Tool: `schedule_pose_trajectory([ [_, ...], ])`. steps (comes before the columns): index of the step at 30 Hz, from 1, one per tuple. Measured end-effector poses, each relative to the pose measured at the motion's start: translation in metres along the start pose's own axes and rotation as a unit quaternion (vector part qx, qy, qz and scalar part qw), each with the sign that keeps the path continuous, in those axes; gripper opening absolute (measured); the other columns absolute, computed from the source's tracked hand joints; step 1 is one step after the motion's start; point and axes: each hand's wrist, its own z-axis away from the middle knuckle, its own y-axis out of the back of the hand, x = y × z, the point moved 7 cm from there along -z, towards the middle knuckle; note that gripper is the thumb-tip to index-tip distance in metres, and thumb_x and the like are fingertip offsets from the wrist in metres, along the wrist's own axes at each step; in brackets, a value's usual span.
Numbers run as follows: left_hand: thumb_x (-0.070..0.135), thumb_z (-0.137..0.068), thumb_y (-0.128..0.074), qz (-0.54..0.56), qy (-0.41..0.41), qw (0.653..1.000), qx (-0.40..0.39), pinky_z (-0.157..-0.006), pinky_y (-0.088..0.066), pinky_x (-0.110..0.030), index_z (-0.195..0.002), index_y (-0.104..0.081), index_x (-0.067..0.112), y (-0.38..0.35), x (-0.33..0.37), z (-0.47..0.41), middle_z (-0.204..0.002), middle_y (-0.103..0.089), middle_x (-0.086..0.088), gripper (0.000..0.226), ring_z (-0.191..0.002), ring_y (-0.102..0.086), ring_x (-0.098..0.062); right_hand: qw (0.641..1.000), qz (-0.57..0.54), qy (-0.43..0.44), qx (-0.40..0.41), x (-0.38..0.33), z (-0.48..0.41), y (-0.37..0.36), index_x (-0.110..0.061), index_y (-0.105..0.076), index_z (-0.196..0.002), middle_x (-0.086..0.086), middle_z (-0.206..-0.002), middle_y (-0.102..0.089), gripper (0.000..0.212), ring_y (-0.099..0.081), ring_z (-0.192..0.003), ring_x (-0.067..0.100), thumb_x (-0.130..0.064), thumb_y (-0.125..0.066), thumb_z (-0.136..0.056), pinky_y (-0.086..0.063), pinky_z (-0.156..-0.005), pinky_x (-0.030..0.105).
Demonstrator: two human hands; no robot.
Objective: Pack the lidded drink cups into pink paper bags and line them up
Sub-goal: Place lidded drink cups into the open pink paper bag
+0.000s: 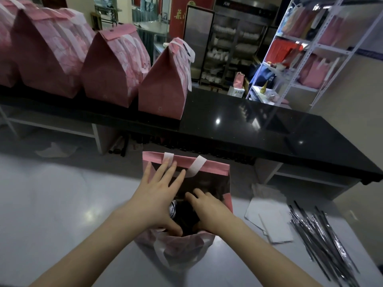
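My two hands are close together over the mouth of the open bag point(207, 169), which stands upright on the grey table point(62, 214) right in front of me. My left hand point(157, 195) lies spread across the left half of the opening, fingers straight. Its fingertips reach the far rim next to a white handle strap, and the thumb lies at the near edge. My right hand point(209, 212) dips into the right half of the opening. Its fingers bend down into the dark inside and the thumb is at the near rim. I cannot tell whether it grips anything down there.

Between my hands, inside the bag, a sliver of a cup point(173, 206) shows, with a pale rim bearing some letters. The rest of the bag's inside is too dark to read.

To my right on the table lie some white papers point(269, 220). Just beyond them is a loose heap of long straws point(323, 241) in shiny dark wrappers.

Past the table runs a glossy black counter point(248, 125). On its left part stand four closed bags point(163, 85) in a row, tops folded over, each touching or nearly touching its neighbour. The leftmost is cut off by the frame.

Farther back on the right is a white metal rack point(300, 48) holding more pink and red bags. Beside it is a glass-fronted cabinet point(228, 48) with white crockery.
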Motion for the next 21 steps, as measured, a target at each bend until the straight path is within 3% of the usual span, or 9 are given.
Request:
schedule_pose_trajectory([
  [6,0.083,-0.056,-0.056,0.056,-0.056,0.997,0.025,-0.109,0.026,-0.044,-0.149,0.018,0.033,0.003,-0.010,-0.004,-0.157,0.027,0.000,0.129,-0.131,0.046,-0.015,0.998,-0.041,-0.039,-0.005,-0.002,-0.015,0.002,-0.024,-0.024,-0.147,0.004,-0.128,-0.043,0.094,-0.050,-0.107,0.028,-0.030,-0.079,-0.071,-0.050,-0.086,0.037],
  [10,0.091,-0.061,-0.036,0.102,-0.049,0.993,0.040,-0.115,0.020,-0.043,-0.149,0.014,0.039,0.008,-0.025,-0.003,-0.158,0.023,0.006,0.113,-0.136,0.040,-0.010,0.998,-0.035,-0.045,-0.023,-0.005,-0.020,0.014,-0.024,-0.032,-0.143,0.007,-0.125,-0.047,0.080,-0.050,-0.110,0.030,-0.035,-0.074,-0.076,-0.049,-0.089,0.041],
  [13,0.094,-0.059,-0.035,0.171,-0.056,0.983,0.028,-0.115,0.018,-0.038,-0.147,0.012,0.045,0.011,-0.034,0.000,-0.157,0.023,0.012,0.111,-0.135,0.039,-0.003,0.997,-0.064,-0.052,-0.001,-0.001,-0.007,0.041,-0.030,-0.034,-0.142,0.000,-0.133,-0.046,0.070,-0.050,-0.117,0.022,-0.040,-0.068,-0.082,-0.049,-0.094,0.040],
  [17,0.093,-0.045,-0.053,0.202,-0.086,0.976,0.002,-0.113,0.016,-0.035,-0.130,0.024,0.064,0.013,-0.038,0.010,-0.151,0.035,0.014,0.117,-0.130,0.044,0.000,0.996,-0.061,-0.042,0.058,0.010,0.035,0.084,-0.034,-0.048,-0.129,-0.014,-0.127,-0.049,0.048,-0.053,-0.111,0.008,-0.056,-0.054,-0.087,-0.049,-0.089,0.028],
  [21,0.091,-0.038,-0.060,0.210,-0.106,0.972,0.014,-0.112,0.017,-0.035,-0.134,0.012,0.066,0.013,-0.038,0.015,-0.150,0.039,0.013,0.122,-0.130,0.045,-0.002,0.996,-0.054,-0.024,0.068,0.022,0.074,0.098,-0.034,-0.060,-0.116,-0.019,-0.124,-0.051,0.065,-0.045,-0.112,-0.003,-0.078,-0.029,-0.080,-0.037,-0.091,0.010],
])
